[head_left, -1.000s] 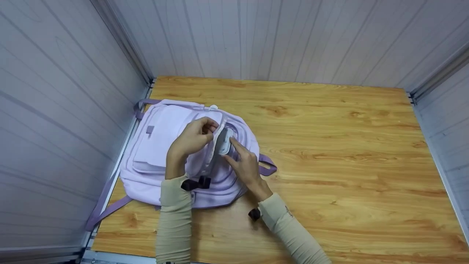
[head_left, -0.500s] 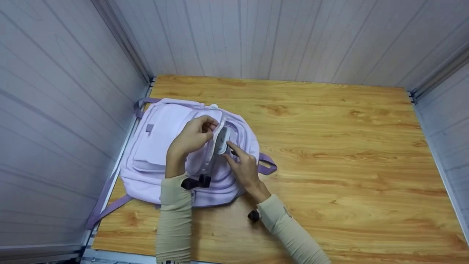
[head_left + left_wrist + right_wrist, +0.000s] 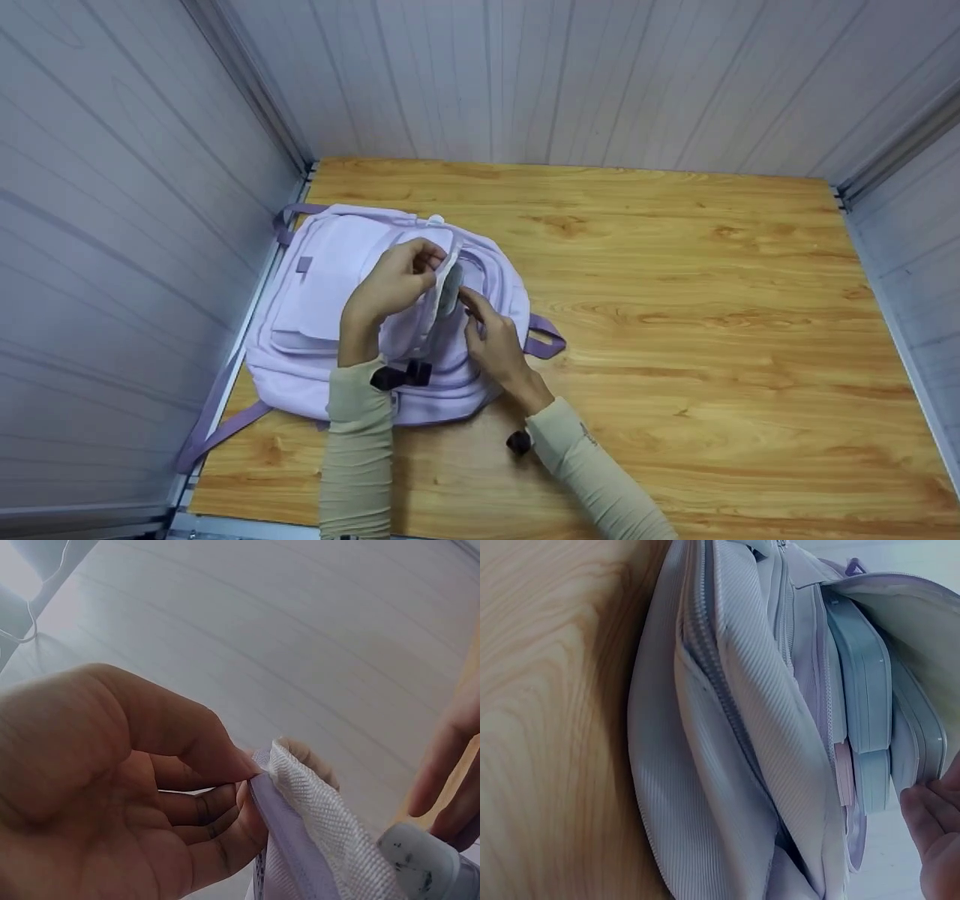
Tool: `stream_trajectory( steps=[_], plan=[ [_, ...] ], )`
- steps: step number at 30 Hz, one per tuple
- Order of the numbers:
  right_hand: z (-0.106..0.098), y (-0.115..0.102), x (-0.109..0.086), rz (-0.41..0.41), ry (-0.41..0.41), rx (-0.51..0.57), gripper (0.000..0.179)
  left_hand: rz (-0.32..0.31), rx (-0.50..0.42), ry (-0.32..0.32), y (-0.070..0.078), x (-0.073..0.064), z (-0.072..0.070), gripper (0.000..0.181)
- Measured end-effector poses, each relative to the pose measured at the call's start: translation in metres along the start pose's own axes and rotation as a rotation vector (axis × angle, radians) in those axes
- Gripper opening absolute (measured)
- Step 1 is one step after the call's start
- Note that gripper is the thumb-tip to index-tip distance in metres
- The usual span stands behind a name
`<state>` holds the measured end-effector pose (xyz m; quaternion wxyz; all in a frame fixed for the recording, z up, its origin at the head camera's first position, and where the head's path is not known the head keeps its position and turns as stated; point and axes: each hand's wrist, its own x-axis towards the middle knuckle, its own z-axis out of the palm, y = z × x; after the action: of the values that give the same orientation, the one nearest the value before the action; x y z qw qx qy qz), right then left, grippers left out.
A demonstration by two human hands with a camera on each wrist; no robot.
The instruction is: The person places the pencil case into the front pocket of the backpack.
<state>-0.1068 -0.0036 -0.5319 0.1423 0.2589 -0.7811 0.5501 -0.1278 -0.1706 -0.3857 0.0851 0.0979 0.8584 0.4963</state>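
A lavender backpack (image 3: pixel 330 289) lies on the wooden table, one pocket mouth agape. My left hand (image 3: pixel 396 283) pinches that pocket's fabric edge (image 3: pixel 300 802) between thumb and fingertips, lifting it. A flat, rounded grey case (image 3: pixel 451 292) sits in the opening, dark marks showing on its end (image 3: pixel 417 862). At that end my right hand (image 3: pixel 501 341) touches it with extended fingertips, the thumb held apart. Inside the pocket, the right wrist view shows light blue cases (image 3: pixel 862 675) and a pink one (image 3: pixel 844 772) beside the grey case (image 3: pixel 924 720).
Purple straps stretch from the backpack to the left (image 3: pixel 225 435) and right (image 3: pixel 546 337). Grey panel walls (image 3: pixel 525 82) bound the wooden tabletop (image 3: pixel 712 315) at the back and both sides. A zipper track (image 3: pixel 705 637) runs along the bag's side.
The grey case has gone deeper into the pocket, so less of it shows. My right thumb has come away from its end. The left hand stays on the pocket edge.
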Motion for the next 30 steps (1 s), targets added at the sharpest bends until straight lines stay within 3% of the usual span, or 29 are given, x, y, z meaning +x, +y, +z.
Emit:
stream_trajectory(
  steps=[12, 21, 30],
  plan=[
    [0.002, 0.000, 0.002, 0.048, -0.048, 0.074, 0.058, 0.018, -0.020, 0.004, 0.000, 0.000, 0.002, 0.032],
    [-0.013, -0.034, 0.010, 0.085, -0.099, 0.179, 0.058, 0.013, -0.011, 0.009, -0.002, 0.002, 0.005, 0.033],
    [-0.015, -0.035, 0.013, 0.076, -0.148, 0.238, 0.058, 0.013, 0.012, 0.013, -0.001, 0.002, 0.007, 0.033]
  ],
)
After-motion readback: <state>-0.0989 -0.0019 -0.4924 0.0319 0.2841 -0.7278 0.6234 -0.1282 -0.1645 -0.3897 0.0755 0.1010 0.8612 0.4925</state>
